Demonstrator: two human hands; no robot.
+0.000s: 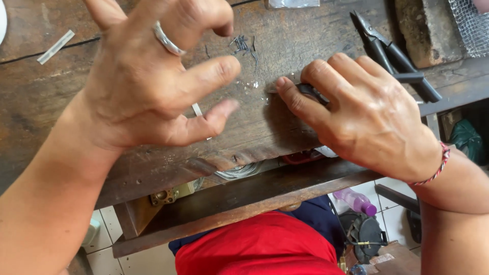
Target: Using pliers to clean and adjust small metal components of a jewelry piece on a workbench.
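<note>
My left hand (153,76) hovers over the worn wooden workbench (46,86), fingers spread and curled, holding nothing; a silver ring sits on one finger. A thin pale strip (196,109) shows just under its fingers. My right hand (356,112) presses down on the bench, fingers closed around a small dark-handled tool (308,91) whose tip is hidden under my fingertips. Between the two hands lie tiny bright specks (253,85) and a scatter of short dark wire bits (243,46).
Black-handled pliers (392,56) lie at the upper right beside a wooden block (428,30) and wire mesh (471,25). A flat pale strip (55,47) lies at upper left. Below the bench edge: a coil of wire (239,172), a purple-capped bottle (356,201), tiled floor.
</note>
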